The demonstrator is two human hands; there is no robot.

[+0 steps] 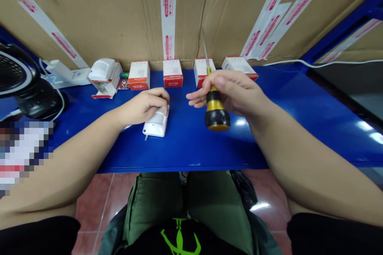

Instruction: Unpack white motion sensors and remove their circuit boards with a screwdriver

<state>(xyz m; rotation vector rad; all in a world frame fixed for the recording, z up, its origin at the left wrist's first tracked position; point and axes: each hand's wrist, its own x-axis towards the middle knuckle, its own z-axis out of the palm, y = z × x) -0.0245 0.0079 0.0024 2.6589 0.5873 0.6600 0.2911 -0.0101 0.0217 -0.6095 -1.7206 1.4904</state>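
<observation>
Along the blue metal shelf [191, 147], beneath a cardboard panel [89, 16], red-and-white boxes [172, 73] stand in a row. The hands are apart: the left hand [143, 106] clasps a white plastic sensor housing [156, 125] against the shelf, while the right hand [231, 91] grips a black-and-gold screwdriver [216, 113], shaft pointing up.

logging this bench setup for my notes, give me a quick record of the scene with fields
left hand: gripping a white plastic detector resting on the bench
right hand: holding a screwdriver, black and gold handle down, shaft up
work surface: blue metal bench
along back edge: red and white boxes, second white detector
behind: cardboard with printed tape
</observation>
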